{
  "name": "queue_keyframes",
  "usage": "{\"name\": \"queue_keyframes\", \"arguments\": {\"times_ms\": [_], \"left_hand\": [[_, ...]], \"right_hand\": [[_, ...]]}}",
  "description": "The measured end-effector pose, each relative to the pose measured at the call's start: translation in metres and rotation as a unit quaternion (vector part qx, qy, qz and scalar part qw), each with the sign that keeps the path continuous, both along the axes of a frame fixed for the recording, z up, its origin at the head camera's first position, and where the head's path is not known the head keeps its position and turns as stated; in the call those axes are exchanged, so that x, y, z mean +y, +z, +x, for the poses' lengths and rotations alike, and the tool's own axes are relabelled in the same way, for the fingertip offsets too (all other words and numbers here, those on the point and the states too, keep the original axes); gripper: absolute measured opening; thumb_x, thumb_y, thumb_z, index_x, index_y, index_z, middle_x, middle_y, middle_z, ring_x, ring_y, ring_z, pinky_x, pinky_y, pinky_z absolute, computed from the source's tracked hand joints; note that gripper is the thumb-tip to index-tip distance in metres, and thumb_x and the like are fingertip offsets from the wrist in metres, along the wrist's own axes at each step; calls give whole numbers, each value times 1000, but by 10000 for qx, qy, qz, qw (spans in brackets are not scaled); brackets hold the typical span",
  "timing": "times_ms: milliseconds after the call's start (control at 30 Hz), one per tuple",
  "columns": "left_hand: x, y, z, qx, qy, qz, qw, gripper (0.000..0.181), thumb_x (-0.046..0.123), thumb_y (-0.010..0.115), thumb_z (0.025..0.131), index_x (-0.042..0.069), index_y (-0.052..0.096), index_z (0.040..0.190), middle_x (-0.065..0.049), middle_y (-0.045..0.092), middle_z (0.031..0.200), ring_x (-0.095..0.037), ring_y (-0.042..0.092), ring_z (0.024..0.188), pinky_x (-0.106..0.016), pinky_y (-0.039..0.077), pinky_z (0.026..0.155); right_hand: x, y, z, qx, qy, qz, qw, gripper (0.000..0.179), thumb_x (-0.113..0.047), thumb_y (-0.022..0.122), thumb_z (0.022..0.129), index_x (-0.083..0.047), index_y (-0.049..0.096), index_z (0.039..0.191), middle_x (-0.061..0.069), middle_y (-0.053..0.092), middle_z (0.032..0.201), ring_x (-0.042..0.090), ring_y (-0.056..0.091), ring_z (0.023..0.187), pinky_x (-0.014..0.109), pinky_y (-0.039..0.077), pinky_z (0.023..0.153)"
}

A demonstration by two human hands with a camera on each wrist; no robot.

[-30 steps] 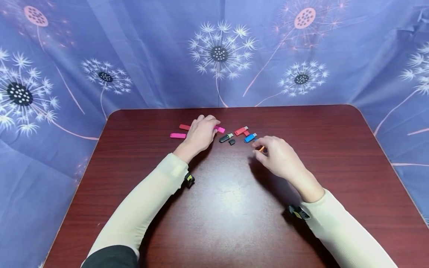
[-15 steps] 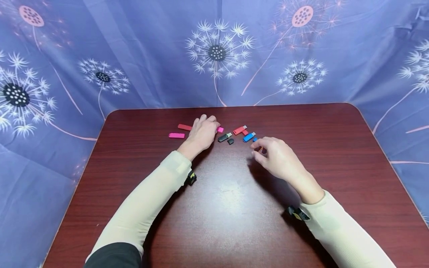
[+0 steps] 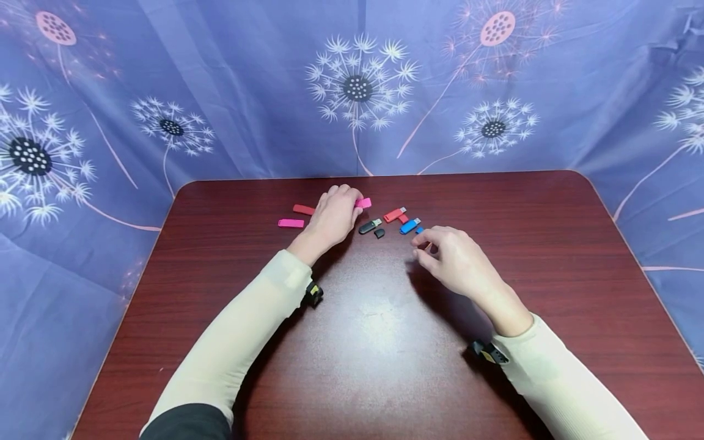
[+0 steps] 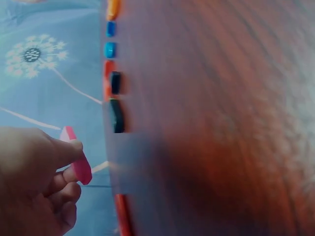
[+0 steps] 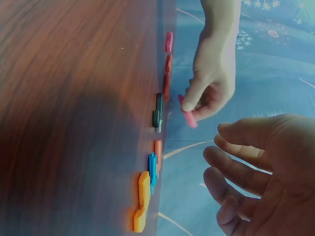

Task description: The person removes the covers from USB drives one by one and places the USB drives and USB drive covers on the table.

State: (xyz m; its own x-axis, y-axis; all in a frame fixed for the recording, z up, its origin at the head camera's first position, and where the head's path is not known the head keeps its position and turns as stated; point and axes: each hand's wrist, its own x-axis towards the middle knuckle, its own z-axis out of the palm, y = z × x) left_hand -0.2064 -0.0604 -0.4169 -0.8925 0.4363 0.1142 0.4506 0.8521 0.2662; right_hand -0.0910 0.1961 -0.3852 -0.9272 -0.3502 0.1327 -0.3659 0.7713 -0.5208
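Note:
My left hand (image 3: 332, 214) pinches a pink USB stick (image 4: 78, 157) between thumb and fingers, held up off the table in both wrist views. Loosely curled, with nothing in its grasp, my right hand (image 3: 459, 256) hovers near an orange USB stick (image 5: 143, 191), which it mostly covers in the head view. Between the hands lie a black USB stick (image 3: 370, 227) with its plug bare, a small black cap (image 3: 379, 233), a red USB stick (image 3: 395, 214) and a blue USB stick (image 3: 409, 226). A blue cap (image 4: 111, 28) sits beside the blue stick.
Left of my left hand lie another pink stick-shaped piece (image 3: 291, 223) and a red one (image 3: 304, 209), partly behind the hand. The dark red wooden table (image 3: 379, 379) ends at a blue curtain (image 3: 264, 91) with dandelion prints.
My left hand has raised the pink USB stick and shifted it slightly toward the back of the table. The right hand has stayed almost still.

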Motion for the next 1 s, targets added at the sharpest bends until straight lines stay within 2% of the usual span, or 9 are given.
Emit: {"name": "queue_keyframes", "arguments": {"times_ms": [133,233,400,500,633,800,1000], "left_hand": [[-2,7,3,-93,0,481,9988,21,22,66,107,8,66,122,-8,66,116,-28,60,110,-44,48,100],[-3,10,5,-221,28,927,9954,17,20,70,105,8,66,117,-8,66,109,-27,61,103,-42,49,95],[-6,14,10,-597,111,1933,9793,14,15,73,102,7,65,110,-7,65,98,-23,59,89,-36,50,83],[-7,18,13,-733,124,2338,9694,17,12,73,102,6,64,114,-6,66,98,-20,60,87,-33,50,82],[-9,22,17,-870,96,2640,9605,16,9,72,102,7,64,116,-4,67,97,-19,61,88,-31,49,82],[-12,29,26,-1227,186,2892,9492,16,11,72,101,12,59,109,0,69,96,-14,63,84,-31,48,74],[-15,33,37,-1465,125,3222,9352,20,8,75,98,11,57,106,-5,60,91,-16,55,71,-31,42,64]], "right_hand": [[0,1,0,11,20,-15,10000,14,-10,73,96,-7,79,108,0,75,98,18,67,82,39,53,73],[-1,1,1,22,24,-7,10000,14,-9,73,96,-7,79,109,1,74,99,18,65,81,39,52,73],[-2,1,1,33,26,6,10000,16,-9,73,96,-6,79,110,2,74,101,18,64,79,39,52,72],[-3,2,1,42,28,4,10000,16,-9,73,96,-6,79,111,2,75,101,18,64,80,39,52,73],[-3,2,0,77,47,-22,10000,16,-9,74,96,-6,79,110,2,75,101,18,66,80,40,53,74],[-4,3,-2,156,78,-77,9998,14,-9,75,95,-7,80,108,2,75,101,18,65,79,39,53,73],[-7,5,-3,160,61,-199,9997,12,-8,76,94,-10,80,106,1,74,100,17,64,77,38,53,71]]}}
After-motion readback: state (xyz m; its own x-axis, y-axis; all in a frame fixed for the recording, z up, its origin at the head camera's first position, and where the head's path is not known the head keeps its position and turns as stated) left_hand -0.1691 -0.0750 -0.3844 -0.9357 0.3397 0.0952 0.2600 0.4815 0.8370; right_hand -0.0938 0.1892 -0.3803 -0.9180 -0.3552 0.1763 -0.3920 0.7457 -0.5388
